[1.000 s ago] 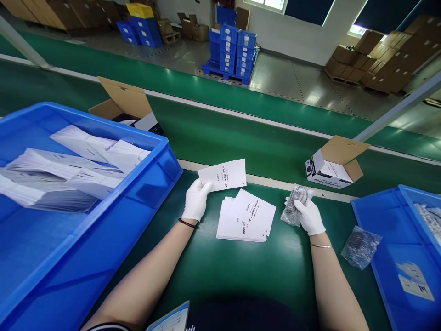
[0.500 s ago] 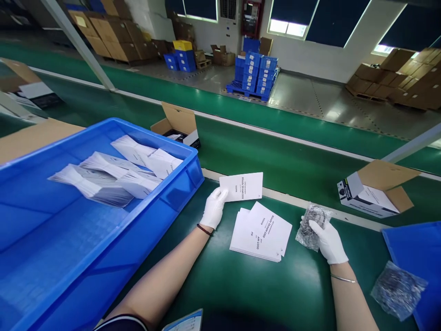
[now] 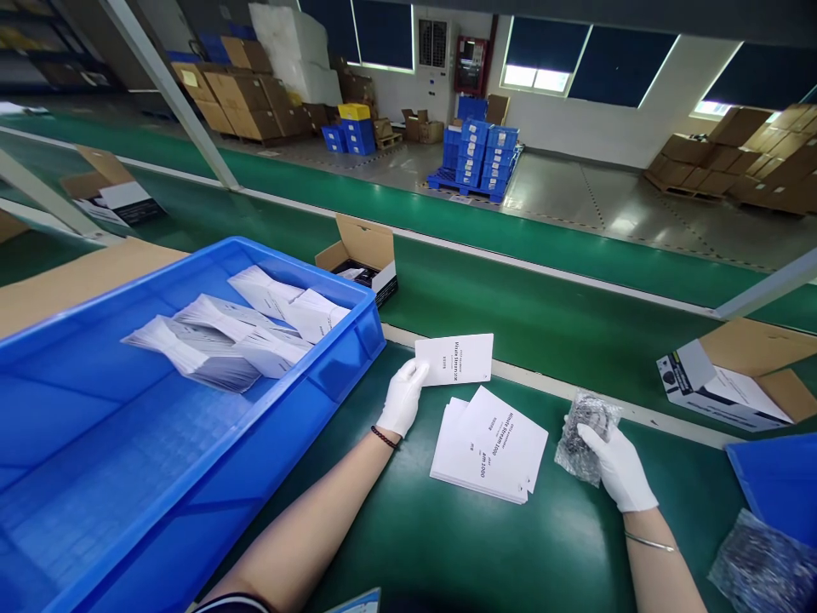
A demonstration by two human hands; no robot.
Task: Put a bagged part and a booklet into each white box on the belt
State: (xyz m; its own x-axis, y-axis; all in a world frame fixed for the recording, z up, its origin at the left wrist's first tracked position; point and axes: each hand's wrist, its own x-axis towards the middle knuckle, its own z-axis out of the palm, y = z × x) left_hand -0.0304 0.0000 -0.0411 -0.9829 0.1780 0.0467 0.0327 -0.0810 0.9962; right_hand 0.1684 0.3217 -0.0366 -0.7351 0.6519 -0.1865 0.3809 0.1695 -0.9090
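Note:
My left hand (image 3: 403, 398), in a white glove, pinches the left edge of a white printed booklet (image 3: 456, 358). The booklet is held up near the edge strip of the green table. Below it lies a small stack of the same white booklets (image 3: 482, 464), the top one turned askew. To the right, my gloved right hand (image 3: 616, 464) is closed on a clear plastic bag (image 3: 584, 434) with something dark, perhaps a coiled cable, inside. Another such bag (image 3: 762, 558) rests at the lower right, by a blue bin (image 3: 782, 477).
A large blue crate (image 3: 306, 409) with bundles of booklets (image 3: 197, 349) stands at left. On the green belt beyond the strip sit open cartons: one (image 3: 367, 260) behind the crate, one (image 3: 721, 383) at right, one (image 3: 115, 191) far left. Slanted posts (image 3: 172, 98) flank the line.
The view has tipped slightly upward. The open cartons on the belt have moved right relative to the table. Both hands keep their holds, with little movement.

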